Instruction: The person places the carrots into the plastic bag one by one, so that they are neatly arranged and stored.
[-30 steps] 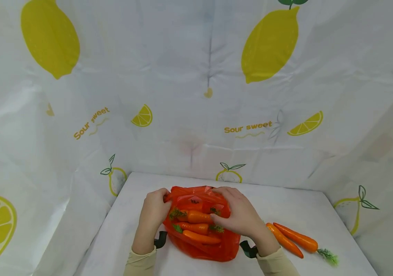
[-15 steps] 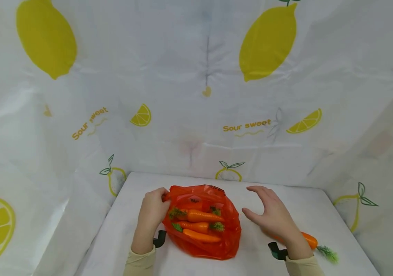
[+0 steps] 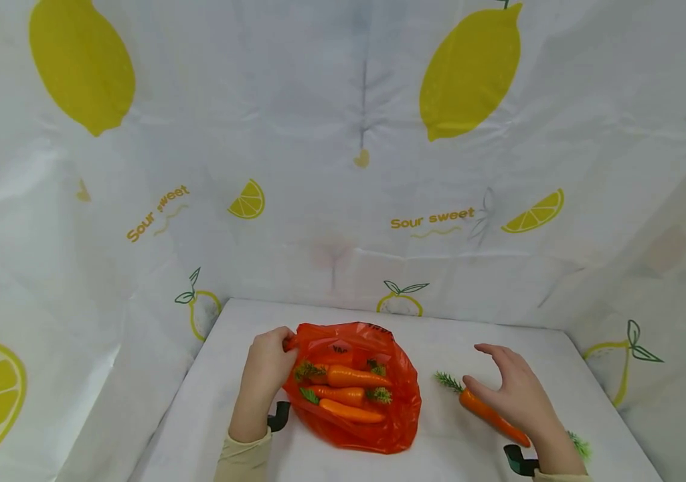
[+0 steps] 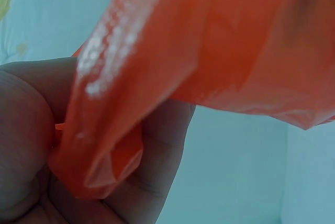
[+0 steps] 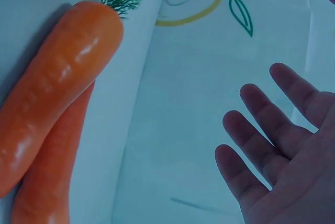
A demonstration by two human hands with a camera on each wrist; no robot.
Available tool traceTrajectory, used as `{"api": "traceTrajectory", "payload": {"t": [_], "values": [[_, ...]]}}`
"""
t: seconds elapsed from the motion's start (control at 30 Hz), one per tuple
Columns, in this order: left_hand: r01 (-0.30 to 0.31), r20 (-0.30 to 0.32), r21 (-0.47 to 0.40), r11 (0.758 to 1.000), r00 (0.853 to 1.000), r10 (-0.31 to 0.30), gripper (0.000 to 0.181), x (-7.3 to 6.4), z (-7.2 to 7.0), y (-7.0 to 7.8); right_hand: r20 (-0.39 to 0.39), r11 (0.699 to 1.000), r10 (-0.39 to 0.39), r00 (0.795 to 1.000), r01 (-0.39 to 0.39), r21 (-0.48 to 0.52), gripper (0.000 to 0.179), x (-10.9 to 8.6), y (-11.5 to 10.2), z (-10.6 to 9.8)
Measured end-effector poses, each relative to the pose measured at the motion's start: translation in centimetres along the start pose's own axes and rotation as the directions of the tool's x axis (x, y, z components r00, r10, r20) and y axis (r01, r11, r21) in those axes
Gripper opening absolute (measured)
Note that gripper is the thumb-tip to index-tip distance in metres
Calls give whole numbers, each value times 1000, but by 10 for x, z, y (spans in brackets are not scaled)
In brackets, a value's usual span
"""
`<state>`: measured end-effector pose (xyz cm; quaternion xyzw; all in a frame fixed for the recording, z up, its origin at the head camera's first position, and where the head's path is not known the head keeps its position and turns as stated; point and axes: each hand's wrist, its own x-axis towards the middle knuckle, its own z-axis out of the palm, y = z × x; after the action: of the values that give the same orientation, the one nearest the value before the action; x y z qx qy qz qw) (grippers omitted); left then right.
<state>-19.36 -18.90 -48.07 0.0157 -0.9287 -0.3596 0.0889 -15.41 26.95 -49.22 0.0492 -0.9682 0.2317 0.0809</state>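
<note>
My left hand (image 3: 267,365) grips the upper left corner of a red plastic bag (image 3: 399,418); in the left wrist view, a fold of the bag (image 4: 99,145) runs between thumb and fingers. Several orange carrots with green tops, one of them a carrot (image 3: 349,377) near the middle, lie at the bag, framed by its red film. Over to the right, my right hand (image 3: 517,395) hovers with fingers spread and holds nothing. Below it lies a loose carrot (image 3: 490,418). A second one is mostly hidden by the hand, its green top (image 3: 580,445) showing. The right wrist view shows both carrots (image 5: 63,67) side by side.
A white table (image 3: 216,388) carries everything. Behind it and at both sides rises a white sheet (image 3: 318,201) printed with lemons, close to the table's back edge. Black straps (image 3: 279,416) are on both wrists.
My right hand has let go of the bag's upper right side and moved right, above the loose carrots. The bag's right side has spread outward. The left hand has stayed in place.
</note>
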Motion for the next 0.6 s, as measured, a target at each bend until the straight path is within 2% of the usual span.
{"api": "traceTrajectory", "payload": {"t": [0.3,0.6], "values": [[-2,-4,-3,1000,1000,2,11,0,0,0,48,997,62,997,-60,-43,84,-3,25,11],[1,0,-3,1000,1000,-1,11,0,0,0,111,991,114,987,-106,-81,95,-7,46,31]]}}
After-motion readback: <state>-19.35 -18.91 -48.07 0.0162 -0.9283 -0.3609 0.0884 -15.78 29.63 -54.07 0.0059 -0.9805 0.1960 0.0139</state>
